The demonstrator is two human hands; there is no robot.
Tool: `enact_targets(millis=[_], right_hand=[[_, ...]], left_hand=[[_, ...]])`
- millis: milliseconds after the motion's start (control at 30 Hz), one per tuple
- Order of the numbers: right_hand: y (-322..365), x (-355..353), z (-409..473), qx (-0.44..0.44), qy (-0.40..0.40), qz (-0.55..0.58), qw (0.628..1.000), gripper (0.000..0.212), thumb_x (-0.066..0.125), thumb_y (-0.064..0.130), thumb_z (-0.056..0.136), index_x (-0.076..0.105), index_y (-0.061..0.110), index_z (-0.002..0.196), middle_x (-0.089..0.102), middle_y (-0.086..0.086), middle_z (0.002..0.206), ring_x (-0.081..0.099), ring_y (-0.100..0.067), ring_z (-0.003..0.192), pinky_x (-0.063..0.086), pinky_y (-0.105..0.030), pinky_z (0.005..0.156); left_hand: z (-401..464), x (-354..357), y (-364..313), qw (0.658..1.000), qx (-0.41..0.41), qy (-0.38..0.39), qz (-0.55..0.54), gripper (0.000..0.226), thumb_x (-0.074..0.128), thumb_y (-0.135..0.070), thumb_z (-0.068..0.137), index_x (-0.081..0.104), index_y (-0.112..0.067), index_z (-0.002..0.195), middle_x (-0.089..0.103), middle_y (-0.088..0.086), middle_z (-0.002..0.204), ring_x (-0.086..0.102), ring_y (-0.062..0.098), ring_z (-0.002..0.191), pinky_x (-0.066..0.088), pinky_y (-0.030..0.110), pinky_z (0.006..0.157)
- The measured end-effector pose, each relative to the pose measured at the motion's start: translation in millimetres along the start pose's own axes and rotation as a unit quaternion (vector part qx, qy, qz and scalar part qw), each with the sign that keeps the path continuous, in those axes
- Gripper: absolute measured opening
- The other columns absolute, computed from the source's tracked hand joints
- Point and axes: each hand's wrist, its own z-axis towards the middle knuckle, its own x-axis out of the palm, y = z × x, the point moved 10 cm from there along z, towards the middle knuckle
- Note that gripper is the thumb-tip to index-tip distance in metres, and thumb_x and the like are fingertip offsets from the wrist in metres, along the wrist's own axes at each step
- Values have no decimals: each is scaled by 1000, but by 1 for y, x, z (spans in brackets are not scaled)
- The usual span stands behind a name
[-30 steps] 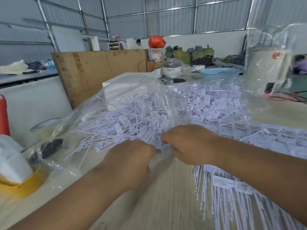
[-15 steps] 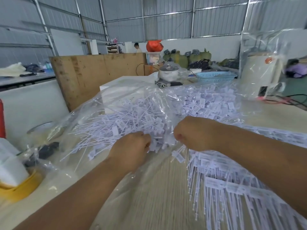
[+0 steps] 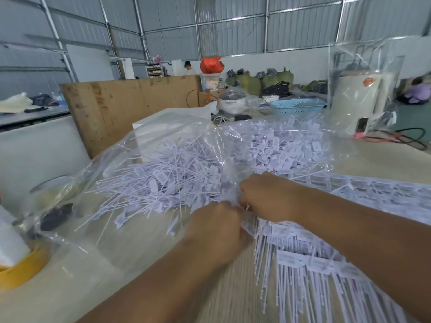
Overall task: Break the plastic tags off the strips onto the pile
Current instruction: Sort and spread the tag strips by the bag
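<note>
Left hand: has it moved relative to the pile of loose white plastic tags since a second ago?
Yes. The left hand has shifted right along the pile of loose white plastic tags, closing on the right hand.

Place: a warehouse-style workshop for hand assembly and packing.
Walls and roof: corrugated metal sheeting (image 3: 233,22) on a steel frame, far behind.
Work surface: a long pale table (image 3: 93,264) with a bulk pile of white plastic tags (image 3: 177,180) on clear plastic sheeting (image 3: 130,157).
Stock: stuffed green sacks (image 3: 251,81) stacked far back, and a blue plastic basket (image 3: 297,106).
Partition: a plywood board (image 3: 130,106) at far left.
</note>
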Motion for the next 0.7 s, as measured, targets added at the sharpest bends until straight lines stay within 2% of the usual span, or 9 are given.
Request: enact_targets(millis=[67,100,233,300,367,400,467,567,700], right_hand=[[-3,-2,-5,0,-10,20,1000,24,48,2,87,67,14,97,60,-6,94,58,-25,89,47,-35,70],[-5,-1,-7,3,-8,32,999,23,48,1,88,65,14,98,59,-6,96,58,-25,90,49,-37,73],[-15,-2,-12,23,-18,82,996,22,50,3,92,66,12,103,58,-5,100,58,-22,94,50,-39,83],[-16,-5,-15,21,-34,100,994,24,50,4,93,67,13,107,55,-3,101,56,-20,96,48,-36,85],[-19,-9,-19,25,-49,132,990,29,49,5,95,67,16,113,52,0,102,54,-19,99,45,-34,87],[-21,-11,-20,26,-57,149,987,30,48,5,95,68,16,114,51,2,101,54,-19,100,45,-34,87],[-22,-15,-23,25,-68,168,983,30,48,4,95,70,15,111,55,0,102,55,-19,98,45,-35,87],[-21,-14,-27,28,-63,178,982,36,47,0,93,70,16,114,58,-4,107,55,-18,99,44,-34,87],[-17,-14,-30,23,-61,183,981,37,46,-2,93,69,15,115,57,-6,107,54,-18,100,42,-32,87]], left_hand=[[10,9,12,999,-32,16,32,31,48,-37,89,61,-22,113,56,6,106,57,28,102,39,34,69],[13,6,13,999,-29,0,21,30,49,-36,88,62,-22,111,54,4,105,56,27,101,41,34,70],[13,-1,20,983,-49,-39,-175,14,46,-44,70,48,-30,67,47,-12,80,53,11,75,41,28,61],[14,7,33,942,-115,-18,-315,21,46,-45,69,51,-26,60,52,-13,69,50,2,64,39,26,60],[17,21,47,885,-182,13,-429,33,53,-25,85,55,-24,52,49,-12,55,43,1,53,34,23,55],[18,26,52,878,-201,32,-434,40,54,-15,90,55,-26,51,48,-12,54,42,0,53,33,21,54],[20,34,53,903,-203,75,-372,31,58,-16,90,61,-26,61,55,-12,61,50,0,58,35,17,54],[18,38,27,965,-130,115,-199,23,58,-37,87,64,-26,68,57,-8,72,59,10,74,42,24,61],[22,39,19,977,-144,132,-84,37,48,-47,91,66,-15,90,53,10,109,57,28,101,51,38,84]])
